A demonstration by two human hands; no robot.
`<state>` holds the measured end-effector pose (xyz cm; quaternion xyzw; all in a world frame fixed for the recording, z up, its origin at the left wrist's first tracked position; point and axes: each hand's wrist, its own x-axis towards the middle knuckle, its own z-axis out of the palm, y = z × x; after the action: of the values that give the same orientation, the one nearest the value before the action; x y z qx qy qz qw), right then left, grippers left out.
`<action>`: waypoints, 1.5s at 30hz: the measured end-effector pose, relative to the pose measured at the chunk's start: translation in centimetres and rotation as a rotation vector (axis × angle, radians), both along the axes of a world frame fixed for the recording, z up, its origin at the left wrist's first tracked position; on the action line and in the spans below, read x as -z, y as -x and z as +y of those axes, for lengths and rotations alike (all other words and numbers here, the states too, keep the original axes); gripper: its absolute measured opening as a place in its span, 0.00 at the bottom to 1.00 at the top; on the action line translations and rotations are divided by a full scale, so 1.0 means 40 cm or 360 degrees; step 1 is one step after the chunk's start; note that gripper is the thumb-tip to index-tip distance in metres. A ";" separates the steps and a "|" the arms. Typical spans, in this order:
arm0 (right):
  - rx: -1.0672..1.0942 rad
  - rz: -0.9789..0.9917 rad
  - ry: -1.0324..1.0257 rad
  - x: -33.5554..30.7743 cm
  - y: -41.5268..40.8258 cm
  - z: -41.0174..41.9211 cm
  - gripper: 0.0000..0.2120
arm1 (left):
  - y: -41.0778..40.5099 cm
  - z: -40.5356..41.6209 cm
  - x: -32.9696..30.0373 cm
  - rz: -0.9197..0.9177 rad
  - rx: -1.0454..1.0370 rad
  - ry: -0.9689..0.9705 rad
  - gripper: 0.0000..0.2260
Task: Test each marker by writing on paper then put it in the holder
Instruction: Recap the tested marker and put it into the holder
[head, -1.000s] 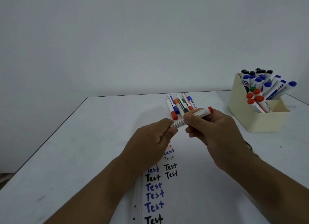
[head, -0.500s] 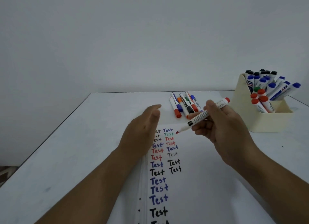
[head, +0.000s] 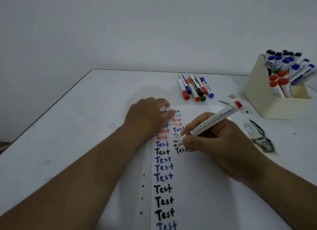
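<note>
**A:** Where is your marker right now?

**B:** Your right hand (head: 221,140) has a pinching grip on the red marker (head: 208,122). Its red tip is down at the paper (head: 197,187), right by the second row of "Test" words. The cap is stuck on the back end, pointing up toward 2 o'clock.

**A:** And the other hand?

**B:** Your left hand (head: 147,117) lies flat on the top left of the paper with loose fingers, holding nothing — it just keeps the sheet from sliding.

**A:** What could go wrong?

**B:** A few things, I think. The tip sits very near the black words already there, so the new red word could land on top of them and be hard to read. If you lift the left hand too soon, the paper may slip and the line will smear. Your right hand also rests low on the sheet, so it could rub wet ink.

**A:** And after writing?

**B:** The holder (head: 267,99) stands far off at 2 o'clock on the worktop (head: 68,127), already packed with markers. Push yours in hard and one may tip out. The loose markers (head: 195,88) at 12 o'clock still wait — don't knock them.
</note>
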<state>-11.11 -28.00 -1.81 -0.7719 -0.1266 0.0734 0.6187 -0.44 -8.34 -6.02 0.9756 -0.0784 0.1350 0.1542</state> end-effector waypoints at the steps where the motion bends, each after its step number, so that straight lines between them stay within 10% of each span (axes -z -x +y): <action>1: 0.0005 -0.0039 0.0004 0.008 0.001 -0.003 0.07 | 0.000 -0.001 -0.001 0.0005 -0.0005 -0.0002 0.22; 45: 0.0035 -0.0330 0.0338 0.042 -0.008 -0.010 0.09 | 0.002 0.001 -0.005 0.0054 0.0002 0.0037 0.22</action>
<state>-10.78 -28.41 -3.48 -0.8378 -0.1728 -0.0005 0.5178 -0.52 -8.31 -5.83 0.9759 -0.0747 0.1192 0.1668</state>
